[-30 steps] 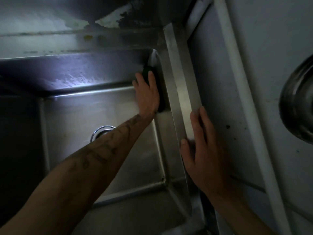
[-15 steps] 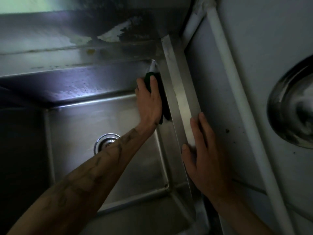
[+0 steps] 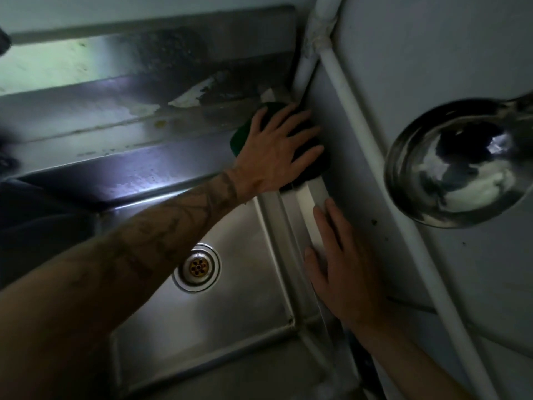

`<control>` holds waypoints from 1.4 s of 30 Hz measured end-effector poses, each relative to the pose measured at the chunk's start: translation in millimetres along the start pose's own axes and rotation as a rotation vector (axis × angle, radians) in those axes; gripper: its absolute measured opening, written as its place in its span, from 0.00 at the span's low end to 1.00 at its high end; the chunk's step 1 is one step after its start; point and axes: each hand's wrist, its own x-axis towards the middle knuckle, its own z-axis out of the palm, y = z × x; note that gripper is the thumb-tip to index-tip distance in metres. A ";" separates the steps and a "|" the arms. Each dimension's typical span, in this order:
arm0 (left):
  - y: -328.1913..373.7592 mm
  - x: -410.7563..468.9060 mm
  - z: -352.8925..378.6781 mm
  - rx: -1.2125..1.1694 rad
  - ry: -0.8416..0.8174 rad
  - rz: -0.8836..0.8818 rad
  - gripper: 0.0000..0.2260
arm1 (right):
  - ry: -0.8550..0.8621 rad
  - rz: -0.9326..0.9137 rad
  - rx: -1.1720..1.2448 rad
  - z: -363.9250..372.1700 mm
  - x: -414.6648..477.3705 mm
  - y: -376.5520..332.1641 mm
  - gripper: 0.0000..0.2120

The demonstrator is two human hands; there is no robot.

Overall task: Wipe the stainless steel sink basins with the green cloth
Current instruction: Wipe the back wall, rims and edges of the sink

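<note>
Head view: left hand (image 3: pixel 274 153), fingers spread, presses the cloth (image 3: pixel 238 137) on the rim's (image 3: pixel 300 204) far-right corner, with the basin (image 3: pixel 245 301) lying near-left.

The left hand (image 3: pixel 277 151) hides most of the cloth (image 3: pixel 238 137); the ladle (image 3: pixel 458 163) loses its handle at the right edge; the sink (image 3: pixel 245 313) fades leftward into dark.

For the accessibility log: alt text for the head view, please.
A left hand presses a green cloth flat on the far right corner of a stainless steel sink, while the right hand rests flat on its right rim. The basin's drain and a shiny ladle are visible.
</note>
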 end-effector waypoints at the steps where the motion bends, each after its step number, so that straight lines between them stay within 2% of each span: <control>1: -4.1 0.5 2.4 0.015 -0.028 0.024 0.28 | -0.001 -0.002 0.002 0.4 -0.4 0.4 0.33; 5: -13.4 20.6 2.7 0.067 -0.060 -0.108 0.25 | -0.006 -0.001 -0.009 0.8 -1.0 0.9 0.33; 8: 6.1 18.4 1.3 0.038 -0.024 -0.205 0.24 | -0.006 0.007 -0.008 -1.0 -0.7 -0.7 0.32; 13: 21.1 -25.4 9.3 0.044 -0.074 0.044 0.27 | -0.021 0.025 -0.054 -4.2 -7.2 -4.6 0.31; 19: -2.7 23.4 3.7 0.017 -0.073 -0.189 0.25 | -0.023 0.159 -0.063 -8.3 -49.0 -5.6 0.29; 24: 65.1 -51.1 14.6 -0.033 0.002 -0.094 0.26 | 0.001 0.321 -0.055 -15.3 -98.3 -12.4 0.29; 27: 109.4 -107.8 19.2 -0.068 -0.068 0.070 0.26 | 0.033 0.333 -0.093 -17.3 -113.4 -17.9 0.29; 29: 104.7 -110.1 17.7 -0.061 -0.095 0.121 0.26 | 0.027 0.355 -0.098 -17.6 -114.4 -20.6 0.29; 31: 84.6 -83.7 13.0 -0.024 -0.067 0.072 0.25 | 0.012 0.393 -0.099 -17.4 -115.1 -21.1 0.29; 34: 57.2 -40.7 7.0 0.005 -0.095 -0.092 0.26 | 0.048 0.421 -0.130 -15.0 -123.4 -21.9 0.29; 37: 71.2 -47.8 11.9 -0.040 -0.082 -0.165 0.27 | 0.064 0.461 -0.151 -12.9 -128.0 -23.1 0.29; 39: 99.9 -78.0 12.6 -0.038 -0.065 -0.137 0.27 | 0.057 0.461 -0.157 -13.4 -127.3 -24.5 0.28; 42: 137.1 -128.4 15.1 -0.038 -0.111 0.000 0.27 | 0.049 0.489 -0.146 -14.5 -135.1 -26.9 0.27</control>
